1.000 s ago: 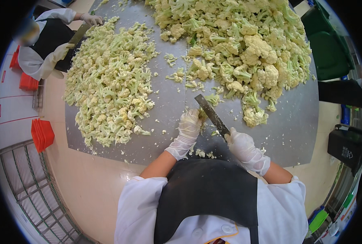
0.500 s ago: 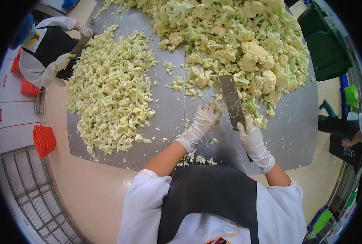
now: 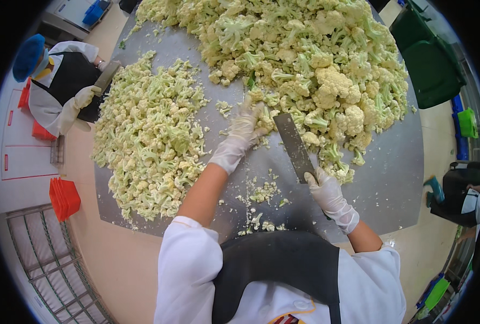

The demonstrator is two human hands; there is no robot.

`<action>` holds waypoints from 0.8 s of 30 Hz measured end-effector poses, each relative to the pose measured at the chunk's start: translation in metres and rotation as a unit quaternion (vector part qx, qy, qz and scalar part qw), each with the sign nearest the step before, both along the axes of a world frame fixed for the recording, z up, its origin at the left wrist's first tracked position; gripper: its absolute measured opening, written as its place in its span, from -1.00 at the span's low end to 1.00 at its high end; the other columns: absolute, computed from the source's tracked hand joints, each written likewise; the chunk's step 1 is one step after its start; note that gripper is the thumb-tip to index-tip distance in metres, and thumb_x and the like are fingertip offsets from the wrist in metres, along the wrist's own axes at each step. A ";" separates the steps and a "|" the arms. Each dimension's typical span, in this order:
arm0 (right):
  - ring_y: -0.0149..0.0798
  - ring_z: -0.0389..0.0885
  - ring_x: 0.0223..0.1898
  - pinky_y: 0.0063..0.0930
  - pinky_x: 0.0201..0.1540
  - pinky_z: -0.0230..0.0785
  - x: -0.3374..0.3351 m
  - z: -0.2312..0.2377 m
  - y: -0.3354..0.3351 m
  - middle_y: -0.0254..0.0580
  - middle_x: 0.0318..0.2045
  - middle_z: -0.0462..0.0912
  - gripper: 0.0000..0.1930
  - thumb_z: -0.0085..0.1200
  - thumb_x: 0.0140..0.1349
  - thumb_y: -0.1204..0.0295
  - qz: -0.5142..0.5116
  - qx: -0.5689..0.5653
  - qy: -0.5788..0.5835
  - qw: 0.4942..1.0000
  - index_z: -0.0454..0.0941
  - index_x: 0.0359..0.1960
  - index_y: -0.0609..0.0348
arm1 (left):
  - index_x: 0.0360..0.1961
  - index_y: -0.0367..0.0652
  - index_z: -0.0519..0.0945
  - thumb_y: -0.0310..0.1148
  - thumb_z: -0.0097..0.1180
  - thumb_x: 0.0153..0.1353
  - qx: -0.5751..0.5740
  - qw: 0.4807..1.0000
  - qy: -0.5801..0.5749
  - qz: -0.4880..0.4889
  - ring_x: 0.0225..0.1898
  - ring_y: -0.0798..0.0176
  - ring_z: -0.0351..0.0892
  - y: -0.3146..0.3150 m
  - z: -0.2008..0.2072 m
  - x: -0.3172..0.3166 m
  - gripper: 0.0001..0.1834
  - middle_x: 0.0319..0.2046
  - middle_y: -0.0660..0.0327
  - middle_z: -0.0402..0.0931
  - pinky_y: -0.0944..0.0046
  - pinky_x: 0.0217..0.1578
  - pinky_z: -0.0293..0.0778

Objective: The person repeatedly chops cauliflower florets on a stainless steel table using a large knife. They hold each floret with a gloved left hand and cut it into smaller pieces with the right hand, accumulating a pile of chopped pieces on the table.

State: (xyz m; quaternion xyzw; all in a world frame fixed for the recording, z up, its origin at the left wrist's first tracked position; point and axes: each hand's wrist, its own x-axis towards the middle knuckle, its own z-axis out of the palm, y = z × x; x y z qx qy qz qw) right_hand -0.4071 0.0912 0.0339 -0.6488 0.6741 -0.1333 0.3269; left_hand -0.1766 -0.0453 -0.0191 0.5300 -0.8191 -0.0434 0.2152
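Observation:
A wide-bladed cleaver [image 3: 294, 146] is gripped at its handle by my gloved right hand [image 3: 332, 202], its blade slanting up and left over the table. My gloved left hand [image 3: 241, 132] reaches to the near edge of a large heap of cauliflower pieces [image 3: 326, 65], its fingers stretched and thumb apart, touching or just beside some florets there. Small cauliflower bits [image 3: 264, 191] lie on the metal table [image 3: 386, 178] between my arms. To the left spreads a second heap of smaller cut florets [image 3: 148, 146].
At the far left a co-worker [image 3: 70, 81] in a blue cap and black apron holds another cleaver [image 3: 107, 74]. Red bins [image 3: 64, 198] stand left of the table, a dark green bin [image 3: 429, 59] at the right. Another person [image 3: 461, 197] is at the right rim.
My left hand has moved forward from the table's middle to the heap, uncovering a small pile of bits. The cleaver in my right hand has shifted slightly left and nearer.

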 end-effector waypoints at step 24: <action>-0.01 0.49 -0.68 -0.19 -0.60 0.33 0.047 0.011 -0.004 -0.04 -0.77 0.46 -0.78 -0.16 0.13 0.29 0.163 -0.047 0.108 0.979 0.33 -0.52 0.19 | -0.40 -0.14 0.39 -0.45 0.12 -0.20 0.015 0.988 0.078 0.135 -0.37 0.07 0.37 0.110 -0.005 0.008 -0.74 -0.47 0.17 0.39 0.13 -0.32 0.26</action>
